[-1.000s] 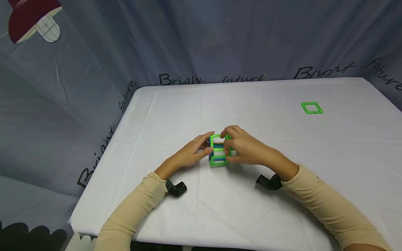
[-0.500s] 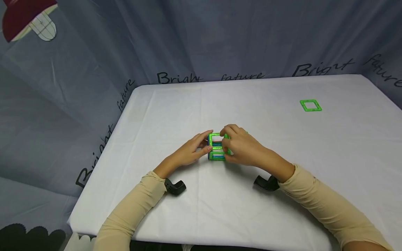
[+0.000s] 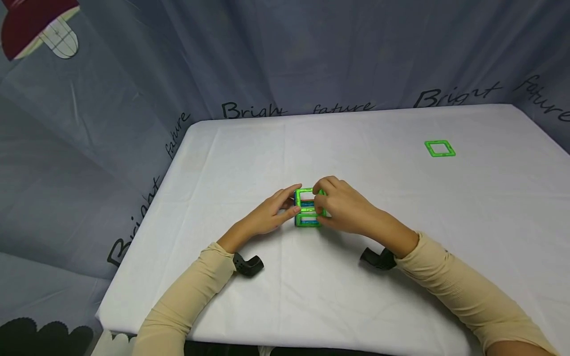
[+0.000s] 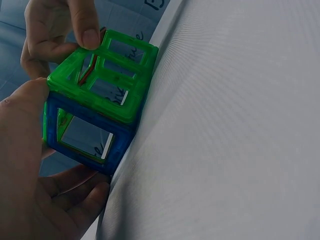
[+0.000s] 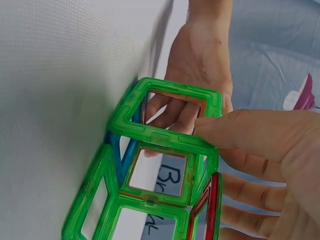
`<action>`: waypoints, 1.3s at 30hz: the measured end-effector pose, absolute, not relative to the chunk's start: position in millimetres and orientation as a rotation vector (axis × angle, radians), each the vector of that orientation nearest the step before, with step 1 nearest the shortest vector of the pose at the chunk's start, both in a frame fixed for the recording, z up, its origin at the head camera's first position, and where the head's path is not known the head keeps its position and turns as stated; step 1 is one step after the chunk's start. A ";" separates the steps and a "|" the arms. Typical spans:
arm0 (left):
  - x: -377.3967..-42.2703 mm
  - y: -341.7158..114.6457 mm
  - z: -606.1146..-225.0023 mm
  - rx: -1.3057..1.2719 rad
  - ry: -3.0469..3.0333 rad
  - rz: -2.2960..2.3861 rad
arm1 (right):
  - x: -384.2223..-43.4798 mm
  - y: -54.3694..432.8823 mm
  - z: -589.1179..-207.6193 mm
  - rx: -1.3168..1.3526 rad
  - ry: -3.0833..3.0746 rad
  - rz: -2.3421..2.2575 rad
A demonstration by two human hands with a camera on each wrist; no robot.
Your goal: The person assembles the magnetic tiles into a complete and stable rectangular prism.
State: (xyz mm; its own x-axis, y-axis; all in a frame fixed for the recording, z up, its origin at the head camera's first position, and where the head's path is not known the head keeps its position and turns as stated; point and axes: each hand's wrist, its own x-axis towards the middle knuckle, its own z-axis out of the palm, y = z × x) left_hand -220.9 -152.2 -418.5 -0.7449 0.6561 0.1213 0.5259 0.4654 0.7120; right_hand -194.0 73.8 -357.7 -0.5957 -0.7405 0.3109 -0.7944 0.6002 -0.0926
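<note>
A small box-like structure of magnetic tiles (image 3: 307, 210), mostly green square frames, stands on the white table between both hands. A blue tile (image 4: 85, 113) forms its left side, and a red tile (image 5: 214, 205) shows in the right wrist view. My left hand (image 3: 270, 216) holds the left side, thumb at the near green edge and fingers around behind the blue tile. From the right, my right hand (image 3: 349, 207) pinches the green frames, its thumb (image 5: 220, 130) pressed on the edge of one green tile (image 5: 165, 136). That hand hides the structure's right side in the head view.
One loose green square tile (image 3: 443, 154) lies flat at the table's back right. Grey curtain (image 3: 338, 54) with printed lettering hangs behind and left of the white table (image 3: 294, 296). Black wrist mounts (image 3: 249, 266) sit on both forearms just above the tabletop.
The structure's near lower green frame, which stuck out toward me, has tipped in closer against the rest. Both hands keep nearly the same place, and the head view has shifted slightly.
</note>
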 end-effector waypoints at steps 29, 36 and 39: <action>-222.7 -151.4 -419.4 0.977 2.541 1.132 | -197.6 77.3 -360.8 1.367 -2.618 0.406; -221.6 -151.2 -418.1 0.985 2.531 1.156 | -198.4 75.6 -363.1 1.378 -2.618 0.474; -221.4 -151.2 -417.7 0.992 2.524 1.159 | -198.1 73.5 -365.0 1.373 -2.630 0.482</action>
